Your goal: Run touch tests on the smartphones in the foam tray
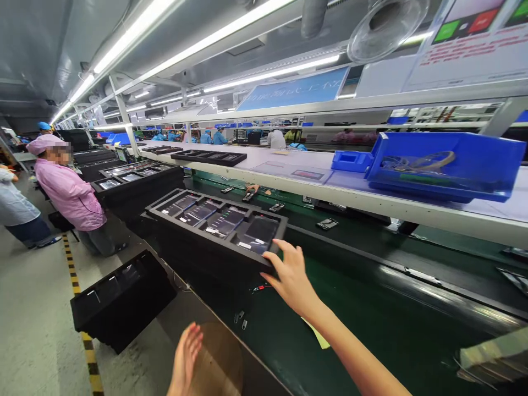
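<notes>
A black foam tray [218, 242] sits on the green bench at the top of a dark stack. Its compartments hold several flat dark phone-like panels [254, 234], some with lit text lines and white labels. My right hand [291, 275] reaches over the bench and grips the tray's near right corner, thumb and fingers bent around its edge. Down at the bottom of the view, my left hand [187, 352] hangs beside the bench above a round brown stool seat [218, 360]. Its fingers are extended together, and nothing is in it.
A conveyor belt [350, 236] behind the bench carries several phone parts [328, 223]. Small metal pieces [244, 324] and a yellow paper [317, 334] lie on the bench. A black tray stack [124, 297] stands on the floor. Blue bins [445, 165] occupy the shelf. A pink-clad person [68, 190] stands left.
</notes>
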A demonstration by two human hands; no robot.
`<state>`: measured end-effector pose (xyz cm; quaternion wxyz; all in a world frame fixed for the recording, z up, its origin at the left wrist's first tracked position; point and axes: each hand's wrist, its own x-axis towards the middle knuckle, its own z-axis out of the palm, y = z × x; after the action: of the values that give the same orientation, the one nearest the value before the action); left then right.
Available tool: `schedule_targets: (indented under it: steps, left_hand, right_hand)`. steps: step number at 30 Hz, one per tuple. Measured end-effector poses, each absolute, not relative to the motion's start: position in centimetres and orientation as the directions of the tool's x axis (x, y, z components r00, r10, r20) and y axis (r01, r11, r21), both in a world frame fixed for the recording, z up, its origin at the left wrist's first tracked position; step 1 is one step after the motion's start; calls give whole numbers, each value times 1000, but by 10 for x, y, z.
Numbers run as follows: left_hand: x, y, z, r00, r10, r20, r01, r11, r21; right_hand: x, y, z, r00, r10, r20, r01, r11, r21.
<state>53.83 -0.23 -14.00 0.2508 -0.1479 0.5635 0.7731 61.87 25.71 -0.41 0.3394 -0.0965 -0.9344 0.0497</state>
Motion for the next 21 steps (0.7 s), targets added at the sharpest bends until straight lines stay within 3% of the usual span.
schedule_targets:
  steps: [2,4,5,7,10,15,21]
  left_hand:
    - [518,12,-110,-884,269,-382,-465,-424,777]
    - [494,32,-77,-919,312,-240,-382,-563,733]
    - [483,42,-62,-920,343,-187,-369,-603,707]
    - [465,61,-37,-921,364,-142,-359,-646,673]
    - [445,79,-16,-926,346,-150,-353,-654,669]
    - [421,82,3,-932,305,-197,-347,-585,734]
    - [454,81,-1,-914,321,-247,-368,-406,836]
  right_hand:
    - [649,259,-12,-718,412,561,38,828,-559]
    - [664,262,-18,-637,652,412,-105,456,-884]
    - [666,264,-19,-581,756,302,-195,230,-953]
    - [660,270,-20,-499,863,80,-354,-118,-928]
    - [638,281,-16,-569,814,-114,-342,-360,-868]
    - [617,278,-7,-701,682,-210,-250,-511,-823]
    - [688,253,-17,-624,750,-218,-364,-526,-768]
